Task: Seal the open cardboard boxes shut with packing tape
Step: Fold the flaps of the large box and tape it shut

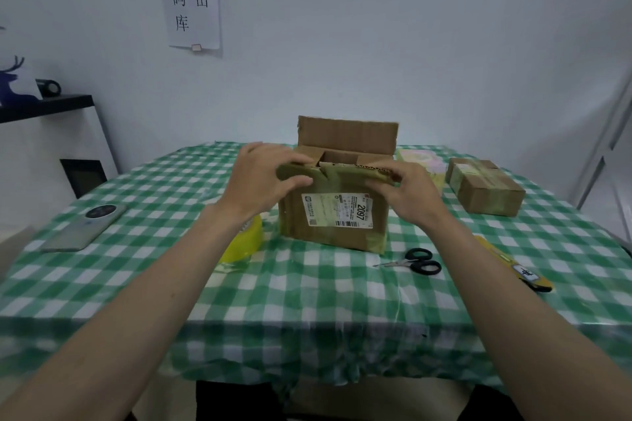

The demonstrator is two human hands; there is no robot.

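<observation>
Both hands, L hand (263, 178) & R hand (407, 193), pinch near flap of open cardboard box (337, 215) mid-table, far flap upright, yellow tape roll (244, 243) just L of box.

Dim, bluish, soft focus, bowed edges.

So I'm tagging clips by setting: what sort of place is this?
Probably a small parcel-packing room: labelled brown cardboard box, yellow packing tape roll, handwritten paper wall notice.
</observation>
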